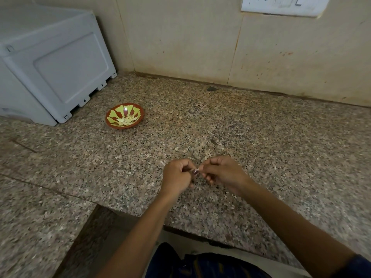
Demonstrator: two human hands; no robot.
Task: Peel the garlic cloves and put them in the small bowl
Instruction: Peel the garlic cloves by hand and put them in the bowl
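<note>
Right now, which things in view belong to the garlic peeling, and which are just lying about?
Part of the job:
- left hand and right hand, pinching a small garlic clove between them
- small bowl holding peeled cloves

Just there:
- white plastic appliance
- wall switchboard
- granite counter

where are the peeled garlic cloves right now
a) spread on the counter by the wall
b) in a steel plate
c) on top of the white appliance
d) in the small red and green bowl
d: the pale peeled cloves lie piled inside the small bowl, left of both hands.
</note>
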